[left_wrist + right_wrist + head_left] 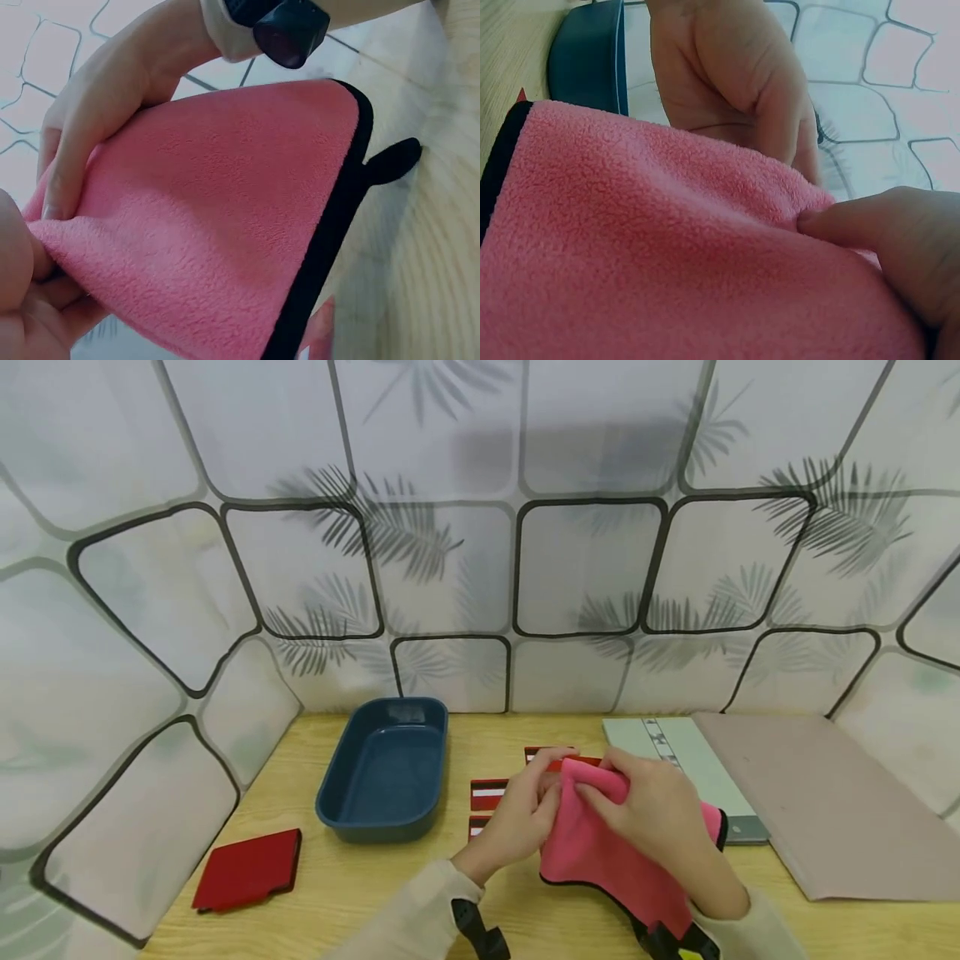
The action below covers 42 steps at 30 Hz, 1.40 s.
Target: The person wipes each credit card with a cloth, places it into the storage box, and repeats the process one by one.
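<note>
A pink fleecy cloth (pixel 592 843) with black edging hangs between my two hands above the table. My left hand (pixel 521 814) pinches its upper edge in the head view. On the other side, my right hand (pixel 656 806) grips the same top part, its thumb pressed on the fabric. A small black loop (pixel 396 161) sticks out from the cloth's border in the left wrist view. In the right wrist view the pink cloth (pixel 645 225) fills the foreground, and the right thumb (pixel 840 223) presses into it near the edge. Some fingers are hidden behind the fabric.
A blue rectangular dish (pixel 386 768) stands left of the hands. A red folded case (pixel 249 870) lies at the front left. Red-and-white cards (pixel 487 793) lie partly behind the hands. On the right are a pale green notebook (pixel 701 768) and a greyish-pink sheet (pixel 832 810).
</note>
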Available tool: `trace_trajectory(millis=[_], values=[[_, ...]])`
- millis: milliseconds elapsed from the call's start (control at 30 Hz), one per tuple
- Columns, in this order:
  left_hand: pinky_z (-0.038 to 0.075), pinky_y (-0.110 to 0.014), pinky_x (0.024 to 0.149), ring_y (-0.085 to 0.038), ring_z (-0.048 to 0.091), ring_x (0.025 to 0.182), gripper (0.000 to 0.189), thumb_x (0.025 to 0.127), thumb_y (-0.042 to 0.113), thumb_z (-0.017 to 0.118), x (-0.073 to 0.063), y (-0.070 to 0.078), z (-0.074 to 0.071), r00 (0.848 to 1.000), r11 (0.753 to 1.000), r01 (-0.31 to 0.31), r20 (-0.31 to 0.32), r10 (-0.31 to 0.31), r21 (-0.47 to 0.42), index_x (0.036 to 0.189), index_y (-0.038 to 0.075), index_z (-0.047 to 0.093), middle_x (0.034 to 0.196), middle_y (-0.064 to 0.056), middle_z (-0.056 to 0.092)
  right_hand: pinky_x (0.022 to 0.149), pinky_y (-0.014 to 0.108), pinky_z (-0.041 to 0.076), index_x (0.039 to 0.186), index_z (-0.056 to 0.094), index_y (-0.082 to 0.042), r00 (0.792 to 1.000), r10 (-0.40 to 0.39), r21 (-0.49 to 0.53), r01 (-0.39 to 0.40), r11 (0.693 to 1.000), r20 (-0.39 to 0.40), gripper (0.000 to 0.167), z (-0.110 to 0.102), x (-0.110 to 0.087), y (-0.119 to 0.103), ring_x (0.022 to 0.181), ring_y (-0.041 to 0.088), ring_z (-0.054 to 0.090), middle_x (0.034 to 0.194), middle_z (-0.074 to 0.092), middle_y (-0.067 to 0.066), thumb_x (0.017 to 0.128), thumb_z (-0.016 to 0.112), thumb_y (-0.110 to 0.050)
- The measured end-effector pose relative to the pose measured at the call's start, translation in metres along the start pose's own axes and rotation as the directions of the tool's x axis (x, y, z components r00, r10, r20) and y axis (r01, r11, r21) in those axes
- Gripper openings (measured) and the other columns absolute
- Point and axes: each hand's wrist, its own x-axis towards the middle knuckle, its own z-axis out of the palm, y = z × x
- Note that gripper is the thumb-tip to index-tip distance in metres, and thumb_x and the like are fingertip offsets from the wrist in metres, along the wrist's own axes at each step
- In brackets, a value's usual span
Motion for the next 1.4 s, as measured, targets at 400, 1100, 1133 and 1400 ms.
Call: trace_trajectory(millis=[400,1100,1133,1400], values=[[0.033,-0.017,0.039,-0.003,0.035,0.039,0.036,0.1,-0.002,0.039,-0.005,-0.005,0.01,0.99,0.995,-0.061,-0.129,0.051,-0.076,0.134,0.006,0.044,0.069,-0.022,0.054,0.044,0.021,0.026,0.072,0.056,-0.016,0.999,0.042,0.008,-0.042,0.999,0.005,0.026,-0.002,-0.001,-0.004,0.044,0.005,0.03,0.05,0.034,-0.011,0.072,0.082,-0.021],[0.026,-0.017,0.04,-0.003,0.026,0.039,0.035,0.099,-0.003,0.041,-0.013,-0.008,0.007,0.982,0.999,-0.024,-0.188,0.018,-0.031,0.133,0.003,0.044,0.057,-0.006,0.034,0.047,0.027,0.03,0.078,0.058,-0.015,0.978,0.168,0.01,-0.17,0.985,0.121,0.023,-0.018,0.005,0.008,0.048,0.012,0.038,0.051,0.039,-0.004,0.076,0.08,-0.024],[0.026,-0.017,0.04,-0.002,0.026,0.039,0.035,0.098,-0.003,0.042,-0.013,-0.007,0.007,0.981,0.999,-0.026,-0.193,0.019,-0.034,0.132,0.004,0.044,0.057,-0.005,0.033,0.047,0.027,0.03,0.079,0.059,-0.015,0.977,0.176,0.003,-0.177,0.984,0.123,0.023,-0.019,0.005,0.01,0.049,0.013,0.039,0.051,0.04,-0.004,0.077,0.079,-0.024],[0.058,-0.029,0.069,-0.019,0.059,0.049,0.037,0.1,-0.003,0.039,-0.01,-0.001,0.006,0.982,0.983,0.031,-0.179,-0.063,-0.18,0.136,0.003,0.04,0.059,-0.007,0.034,0.046,0.029,0.029,0.082,0.058,-0.014,0.968,0.22,-0.051,-0.215,0.975,0.121,0.02,-0.033,0.008,0.03,0.05,0.015,0.04,0.05,0.039,-0.003,0.079,0.076,-0.023]])
